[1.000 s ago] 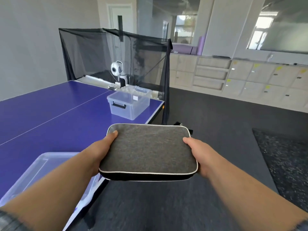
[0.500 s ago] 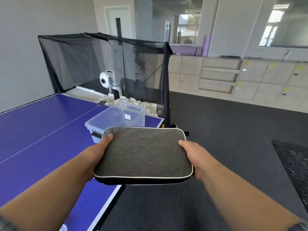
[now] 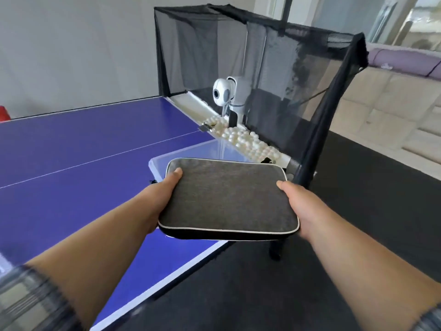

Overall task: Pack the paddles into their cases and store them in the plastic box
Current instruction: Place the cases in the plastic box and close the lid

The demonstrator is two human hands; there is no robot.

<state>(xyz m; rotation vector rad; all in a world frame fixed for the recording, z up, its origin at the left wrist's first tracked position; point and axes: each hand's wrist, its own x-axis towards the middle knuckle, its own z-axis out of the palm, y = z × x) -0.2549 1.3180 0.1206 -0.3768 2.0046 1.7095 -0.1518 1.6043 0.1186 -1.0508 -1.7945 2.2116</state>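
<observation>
Left hand [image 3: 164, 194] grips case [image 3: 226, 199] | right hand [image 3: 300, 206] grips case | above plastic box [image 3: 157, 163]

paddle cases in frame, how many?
1. The grey case, held between left hand and right hand, blocks most of the plastic box; any inside it would be hidden.

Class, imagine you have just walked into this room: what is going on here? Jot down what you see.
A person holds a grey paddle case flat between both hands, the left hand on its left edge and the right hand on its right edge, thumbs on top. The case is above the clear plastic box, which stands near the corner of the blue table; it is not yet inside. Behind are a ball machine, white balls and a black net.
</observation>
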